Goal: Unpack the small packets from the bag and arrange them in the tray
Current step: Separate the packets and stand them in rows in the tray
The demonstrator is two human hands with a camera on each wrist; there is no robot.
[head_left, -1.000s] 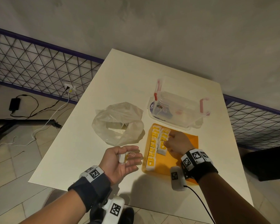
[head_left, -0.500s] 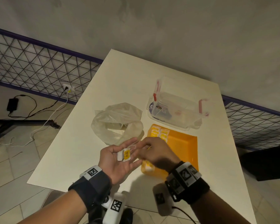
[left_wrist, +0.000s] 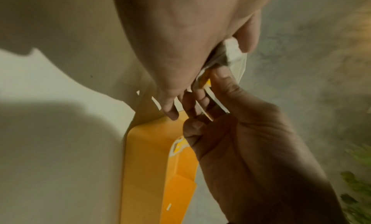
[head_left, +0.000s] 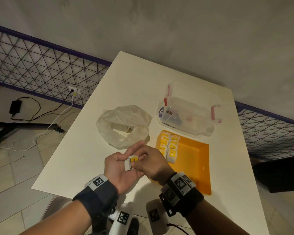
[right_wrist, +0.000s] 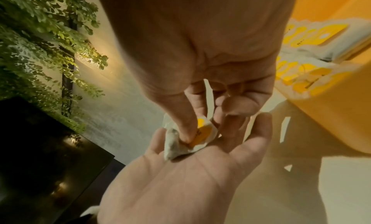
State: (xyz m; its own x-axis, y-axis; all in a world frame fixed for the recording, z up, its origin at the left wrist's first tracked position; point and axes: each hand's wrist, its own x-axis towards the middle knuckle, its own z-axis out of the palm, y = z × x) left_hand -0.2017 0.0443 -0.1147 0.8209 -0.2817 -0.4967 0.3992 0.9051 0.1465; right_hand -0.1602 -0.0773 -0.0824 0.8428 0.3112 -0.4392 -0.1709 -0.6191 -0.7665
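My left hand lies palm up over the table's near edge, cradling small white packets with yellow labels. My right hand reaches over it, and its thumb and fingers pinch one packet in the palm. In the left wrist view the packet shows white beside the left thumb. The orange tray sits just right of both hands, with two rows of packets along its left side. The crumpled clear plastic bag lies open behind the hands with pale contents inside.
A clear plastic container with red latches stands behind the tray. The white table ends close to my wrists. A wire mesh fence and floor cables lie to the left, beyond the table.
My right hand left the tray's packet rows, swung left to my left palm and closed its fingers on a packet there. The left hand stayed in place, palm up.
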